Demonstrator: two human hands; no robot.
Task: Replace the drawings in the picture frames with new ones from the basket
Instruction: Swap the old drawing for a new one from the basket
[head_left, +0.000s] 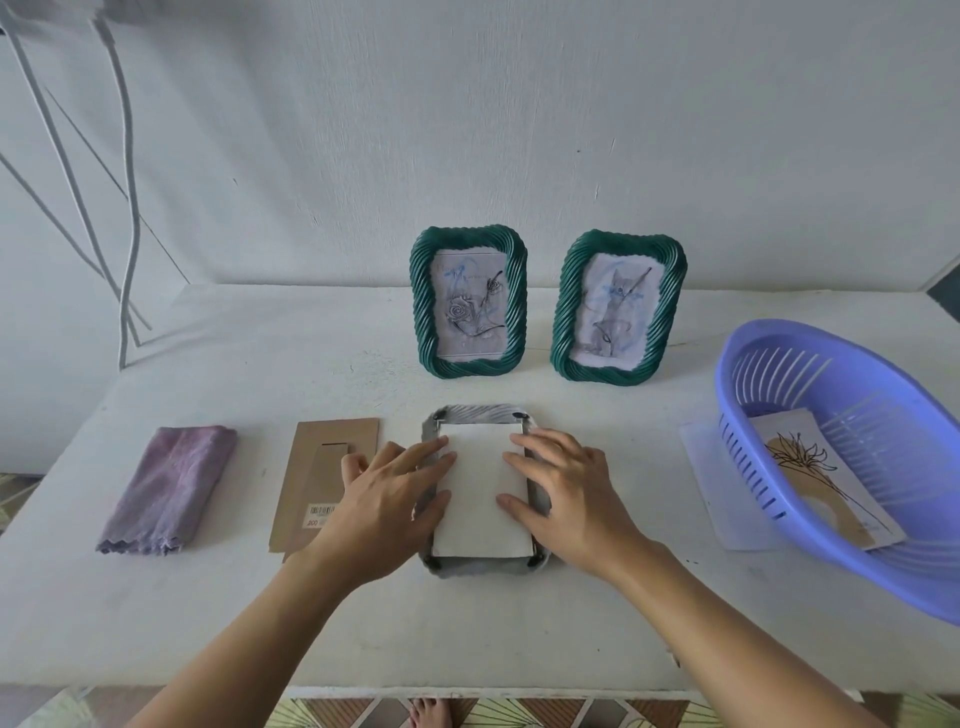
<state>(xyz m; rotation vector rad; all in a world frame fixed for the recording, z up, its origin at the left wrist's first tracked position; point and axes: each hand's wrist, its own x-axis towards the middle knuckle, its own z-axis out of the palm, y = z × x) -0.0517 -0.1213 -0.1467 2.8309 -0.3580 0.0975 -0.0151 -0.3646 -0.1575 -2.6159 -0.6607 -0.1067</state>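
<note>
The left hand (387, 499) and right hand (566, 493) rest flat, fingers straight, on the sheet (480, 499) lying in the face-down frame (478, 413). It looks thin, light, crease-prone; lift it by an edge.

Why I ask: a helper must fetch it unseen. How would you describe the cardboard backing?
On the white table, look left of the face-down frame. The cardboard backing lies flat between it and the folded purple cloth. It alone is brown, with a stand flap.
</note>
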